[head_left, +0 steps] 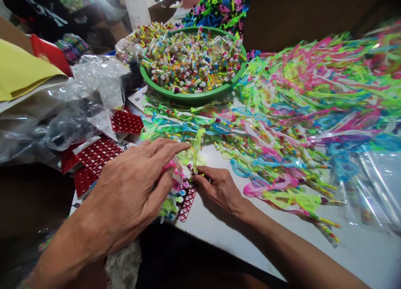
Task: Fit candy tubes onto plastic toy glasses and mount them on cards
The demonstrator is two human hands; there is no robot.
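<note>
My right hand [221, 188] pinches the lower end of a yellow-green plastic strip [196, 147] between thumb and forefinger. The strip stands upright above the fingertips, at the edge of a red card with rows of round holes [188, 203]. My left hand [134, 188] hovers over the left part of that card, index finger stretched out toward the strip and thumb apart, holding nothing I can see. Pink, blue and green plastic pieces with white ends [177, 197] sit along the card, partly hidden behind the left hand.
A green basin [188, 97] full of small clear tubes with coloured beads stands at the back. Bright plastic strips with tubes [282, 113] spread over the right side. More red perforated cards [97, 159] and clear plastic bags [103, 78] lie left. The white table's front edge [238, 255] runs below.
</note>
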